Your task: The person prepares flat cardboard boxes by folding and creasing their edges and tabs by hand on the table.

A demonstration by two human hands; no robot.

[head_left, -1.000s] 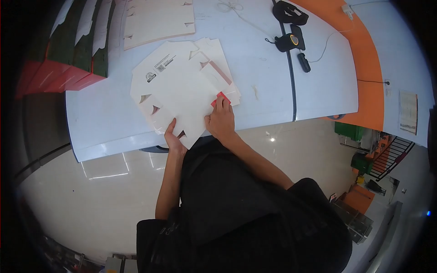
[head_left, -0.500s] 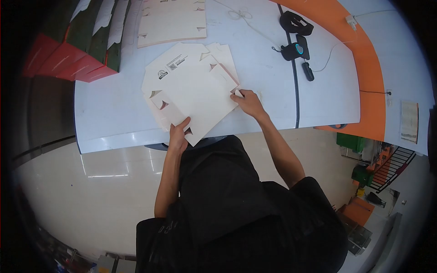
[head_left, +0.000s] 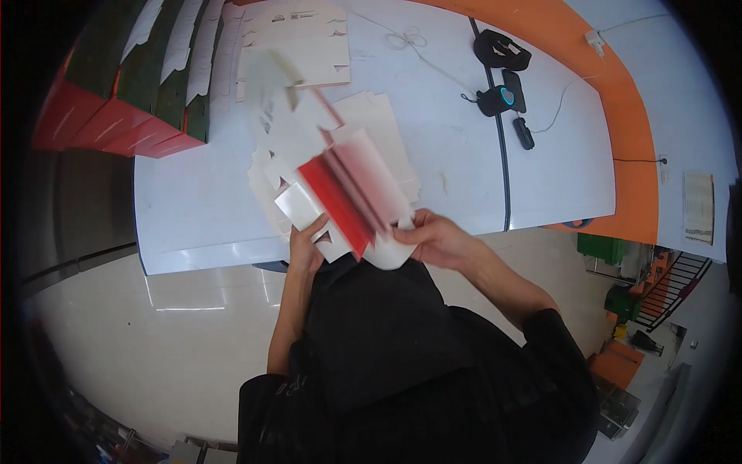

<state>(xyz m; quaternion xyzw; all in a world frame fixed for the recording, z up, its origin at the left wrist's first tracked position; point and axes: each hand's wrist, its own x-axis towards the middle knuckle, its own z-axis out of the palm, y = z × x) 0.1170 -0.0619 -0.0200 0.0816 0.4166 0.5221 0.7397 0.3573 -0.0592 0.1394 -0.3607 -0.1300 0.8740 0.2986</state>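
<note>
A cardboard sheet (head_left: 338, 199), white with a red printed side, is raised and folding over at an angle, blurred by motion. My left hand (head_left: 307, 246) pinches its lower left part beside a notch. At its lower right edge, my right hand (head_left: 433, 238) grips a white flap between thumb and fingers. Beneath it, more flat cream sheets (head_left: 382, 124) lie on the white table (head_left: 456, 178). Another stack of cut sheets (head_left: 313, 50) is farther back.
Red and green boxes (head_left: 127, 116) with white flaps stand at the left. A black strap (head_left: 501, 50), a small black round device (head_left: 495, 100), a dark flat object (head_left: 513, 87) and cables are at the back right. An orange border (head_left: 630, 139) runs beyond the table.
My right hand has moved down toward me with the sheet's right edge, turning up the red side. My left hand keeps its hold near the lower left.
</note>
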